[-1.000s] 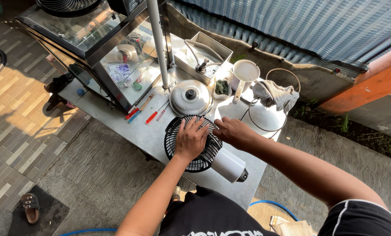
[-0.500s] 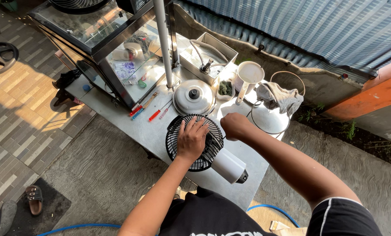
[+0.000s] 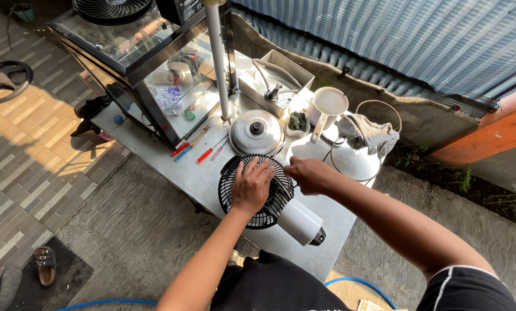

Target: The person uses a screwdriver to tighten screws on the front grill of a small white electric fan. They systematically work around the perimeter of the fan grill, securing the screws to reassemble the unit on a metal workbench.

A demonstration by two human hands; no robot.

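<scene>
A black round fan grille point(image 3: 239, 213) lies flat on the grey metal table point(image 3: 194, 178). My left hand point(image 3: 251, 187) rests palm down on the grille with fingers spread. My right hand point(image 3: 304, 174) is closed at the grille's right rim; what it grips is hidden by the fingers. A white fan motor housing point(image 3: 299, 221) sticks out from under the grille toward me.
Behind the grille sit a metal pot lid point(image 3: 256, 132), red and blue screwdrivers point(image 3: 191, 145), a white cup point(image 3: 327, 105), a wire ring with a grey rag point(image 3: 366, 133), a white tray point(image 3: 275, 80) and a glass display case point(image 3: 148, 57). A white pole point(image 3: 217, 57) rises from the table.
The view has shifted slightly. My right hand has slid a little along the grille's right rim; my left hand stays flat on the grille.
</scene>
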